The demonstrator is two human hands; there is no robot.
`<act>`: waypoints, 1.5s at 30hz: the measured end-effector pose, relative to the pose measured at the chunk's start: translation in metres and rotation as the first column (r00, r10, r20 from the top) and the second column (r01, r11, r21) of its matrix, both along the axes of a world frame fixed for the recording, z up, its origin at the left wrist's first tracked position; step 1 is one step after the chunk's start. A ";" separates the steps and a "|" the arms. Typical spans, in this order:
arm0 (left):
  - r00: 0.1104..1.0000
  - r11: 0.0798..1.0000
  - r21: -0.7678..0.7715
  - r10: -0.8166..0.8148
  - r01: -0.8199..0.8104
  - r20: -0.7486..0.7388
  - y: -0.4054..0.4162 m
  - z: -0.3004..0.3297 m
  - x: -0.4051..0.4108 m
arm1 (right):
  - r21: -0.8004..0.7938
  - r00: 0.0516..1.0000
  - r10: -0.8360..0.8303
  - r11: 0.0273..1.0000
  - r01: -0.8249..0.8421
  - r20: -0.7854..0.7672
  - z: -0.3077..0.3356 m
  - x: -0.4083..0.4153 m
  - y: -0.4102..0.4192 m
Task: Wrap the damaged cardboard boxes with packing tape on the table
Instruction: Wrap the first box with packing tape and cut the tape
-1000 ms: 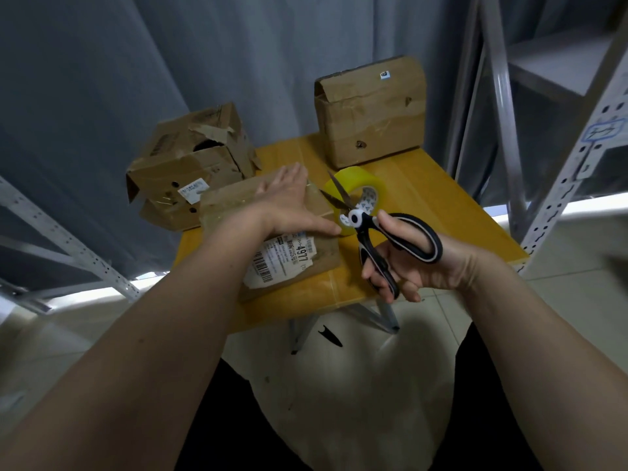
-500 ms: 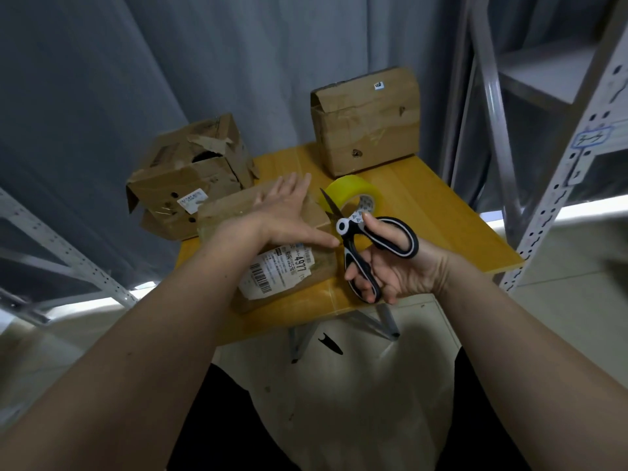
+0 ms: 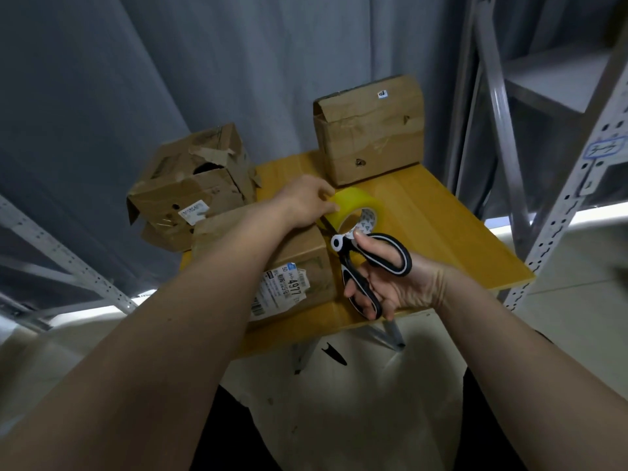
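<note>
Head cam: left hand (image 3: 307,202) just came off the labeled box (image 3: 299,266) at the table's (image 3: 441,232) front edge and now pinches the tape roll (image 3: 356,207) beside it, so another strip looks likely. Box's long axis runs left-right. Right hand (image 3: 390,283) grips scissors (image 3: 365,263), blades toward the roll.

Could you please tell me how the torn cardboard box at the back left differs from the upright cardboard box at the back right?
The torn brown cardboard box at the back left is crumpled, with ripped flaps and an open hole on top; the upright brown cardboard box at the back right keeps its shape, closed. The torn one overhangs the yellow wooden table's left edge; the upright one stands squarely on it. Both are brown, damaged and punctured by small holes.
</note>
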State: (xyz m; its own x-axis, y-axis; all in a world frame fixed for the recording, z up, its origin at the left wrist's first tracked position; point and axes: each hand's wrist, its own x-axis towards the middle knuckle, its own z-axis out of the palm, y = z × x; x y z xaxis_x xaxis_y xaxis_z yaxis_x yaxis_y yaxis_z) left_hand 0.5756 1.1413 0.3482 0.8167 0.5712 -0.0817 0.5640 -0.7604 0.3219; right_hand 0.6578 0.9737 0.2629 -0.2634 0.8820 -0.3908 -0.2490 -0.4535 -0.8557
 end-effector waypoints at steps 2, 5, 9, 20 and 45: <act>1.000 0.999 -0.041 -0.008 0.008 -0.010 0.005 0.001 0.005 | -0.011 1.000 -0.001 1.000 0.001 0.028 0.001 0.000 0.000; 0.997 0.997 -0.074 -0.042 0.038 -0.057 0.013 0.006 0.009 | -0.005 0.999 -0.021 1.000 0.021 0.044 0.001 0.000 0.000; 0.969 0.994 -0.076 -0.096 0.080 -0.226 0.023 0.011 0.013 | 0.010 0.994 -0.067 0.998 0.066 0.086 0.001 -0.002 0.001; 0.760 0.982 -0.122 -0.188 0.144 -0.622 0.038 0.024 0.027 | 0.029 0.978 -0.129 0.992 0.126 0.165 -0.003 -0.001 -0.001; 0.919 0.923 -0.383 -0.114 -0.044 -0.378 0.036 0.008 0.029 | -0.014 0.996 0.056 0.998 -0.055 0.062 0.011 0.025 0.002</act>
